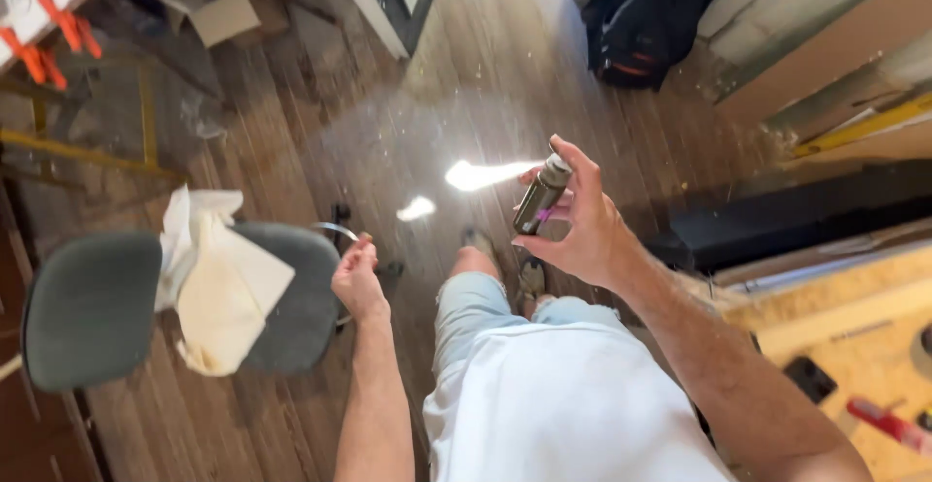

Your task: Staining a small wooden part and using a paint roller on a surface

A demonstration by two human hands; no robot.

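Observation:
My right hand (pixel 580 228) is raised over the wooden floor and grips a small dark cylindrical bottle (pixel 540 197) with a grey cap, tilted up and to the right. My left hand (pixel 357 274) is held lower, beside the chair, with its fingers curled; something small and brownish shows at its fingertips, too small to identify. My legs in light ripped jeans and my shoes (pixel 529 276) show below the hands.
A grey office chair (pixel 92 307) with a cream cloth (pixel 221 283) draped on it stands at the left. A black backpack (pixel 646 18) lies at the far wall. A wooden bench (pixel 854 317) with tools is at the right. Yellow-framed stand and orange clamps (pixel 58 35) are upper left.

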